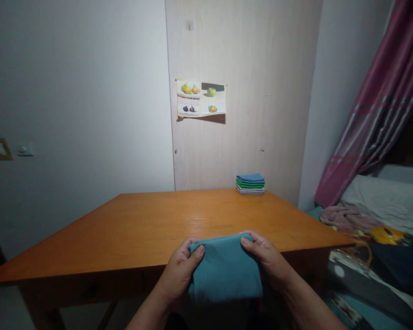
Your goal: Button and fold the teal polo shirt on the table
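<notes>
A folded teal cloth (225, 270) hangs over the near edge of the orange wooden table (151, 224). My left hand (179, 270) grips its left top corner, thumb on top and fingers curled behind. My right hand (265, 259) grips the right top corner the same way. Both hands are closed on the cloth, holding it between them just in front of the table's edge.
A small stack of folded cloths (250, 184), blue over green over white, sits at the table's far right edge against a pale wooden panel with a fruit picture (201, 99). A bed with bedding (382, 206) and a striped curtain (375, 114) lie to the right.
</notes>
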Demonstrator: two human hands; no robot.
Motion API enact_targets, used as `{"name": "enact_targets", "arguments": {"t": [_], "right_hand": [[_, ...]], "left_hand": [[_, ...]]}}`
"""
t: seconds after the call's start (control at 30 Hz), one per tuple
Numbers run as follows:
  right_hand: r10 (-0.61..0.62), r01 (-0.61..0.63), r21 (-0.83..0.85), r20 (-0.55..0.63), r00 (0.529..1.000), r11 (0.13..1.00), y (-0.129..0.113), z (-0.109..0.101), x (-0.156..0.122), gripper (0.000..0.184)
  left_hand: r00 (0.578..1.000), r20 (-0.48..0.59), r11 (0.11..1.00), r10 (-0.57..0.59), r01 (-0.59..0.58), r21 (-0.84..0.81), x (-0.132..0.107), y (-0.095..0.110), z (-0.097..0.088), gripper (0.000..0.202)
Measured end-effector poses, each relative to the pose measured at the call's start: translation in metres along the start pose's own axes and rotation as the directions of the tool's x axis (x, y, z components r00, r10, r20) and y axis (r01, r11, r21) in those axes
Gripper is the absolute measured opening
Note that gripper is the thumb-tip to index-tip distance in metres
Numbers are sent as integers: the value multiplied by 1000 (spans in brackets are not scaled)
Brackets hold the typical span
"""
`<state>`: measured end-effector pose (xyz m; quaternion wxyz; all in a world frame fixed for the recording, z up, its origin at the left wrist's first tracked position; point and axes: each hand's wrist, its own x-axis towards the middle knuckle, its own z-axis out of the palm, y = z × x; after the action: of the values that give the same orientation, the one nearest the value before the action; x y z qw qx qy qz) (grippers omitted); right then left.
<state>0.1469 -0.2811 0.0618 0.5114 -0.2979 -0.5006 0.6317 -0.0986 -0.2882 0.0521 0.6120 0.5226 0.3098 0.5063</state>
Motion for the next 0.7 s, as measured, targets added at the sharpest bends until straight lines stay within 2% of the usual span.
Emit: {"name": "enact_targets", "arguments": {"t": [0.07,0.17,0.27,0.33,0.4,0.47,0.6,0.7], "right_hand": [[5,-4,-80,9,1000,997,3,-8,1,40],[22,-5,-308,51,998,951,2,-17,0,41],[5,60,-584,110,994,810,-5,-17,-3,43],[-23,135,-708,166,986,693,-9,-12,-5,43],[-33,187,-758,213,977,625,-11,-9,-7,40],[-23,204,-775,238,971,598,-10,-8,-8,38],[7,182,-840,216,976,511,-11,-3,-10,43],[-9,226,-865,248,969,447,-13,11,-9,77]], "left_hand": [[1000,2,996,22,-22,91,1,0,-2,36],[999,29,979,43,-48,200,1,2,-3,34],[995,84,945,50,-74,319,-1,5,0,33],[992,110,910,55,-95,403,-3,9,4,33],[991,118,877,63,-111,467,-4,13,8,33],[991,120,855,63,-116,506,-5,16,10,33],[989,142,822,50,-121,557,-4,20,13,30],[982,178,760,70,-168,627,-5,18,20,20]]}}
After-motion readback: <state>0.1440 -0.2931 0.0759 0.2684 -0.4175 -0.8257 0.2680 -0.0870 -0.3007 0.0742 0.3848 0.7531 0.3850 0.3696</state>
